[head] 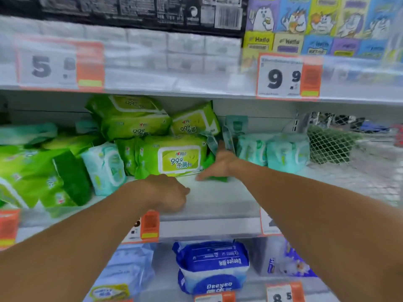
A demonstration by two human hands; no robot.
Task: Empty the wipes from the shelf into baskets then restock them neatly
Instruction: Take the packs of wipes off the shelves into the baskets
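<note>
Green wipes packs (172, 156) lie piled on the white middle shelf (218, 201), some stacked toward the back. Pale teal wipes packs (285, 153) stand in a row to the right. My right hand (220, 163) reaches in beside the front green pack, fingers spread over a small dark green pack (214, 177) lying on the shelf. My left hand (168, 191) hovers over the shelf's front, fingers curled down and holding nothing. More green and teal packs (65, 171) lean in a jumble at the left.
Price tags hang on the shelf edges (287, 78). Blue wipes packs (212, 267) sit on the shelf below. White tissue packs (152, 49) and colourful packs (316, 25) fill the shelf above. A mesh divider (329, 144) stands at the right end.
</note>
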